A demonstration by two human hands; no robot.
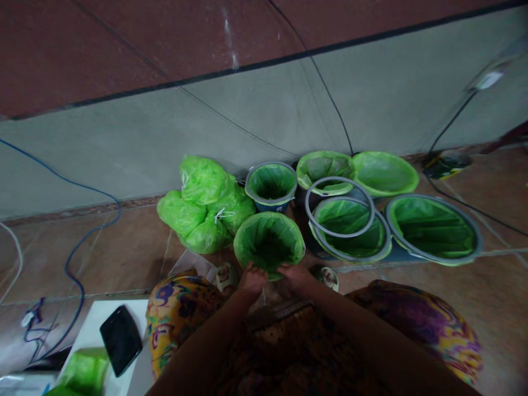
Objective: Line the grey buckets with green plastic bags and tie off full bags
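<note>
Right in front of me stands a bin lined with a green garbage bag, the bag's edge folded out over the rim. My left hand grips the bag's edge at the near rim, left of centre, fingers curled over it. A little to the right, my right hand holds the same edge with bent fingers. The bin's outer wall is hidden below the bag. Behind it sits another lined bin with a grey ring on its rim. A loose grey ring rests tilted on the bins to the right.
Several tied green bags are heaped at the left by the wall. More lined bins stand to the right. A black phone and a green bundle lie on a white surface. A blue cable crosses the floor.
</note>
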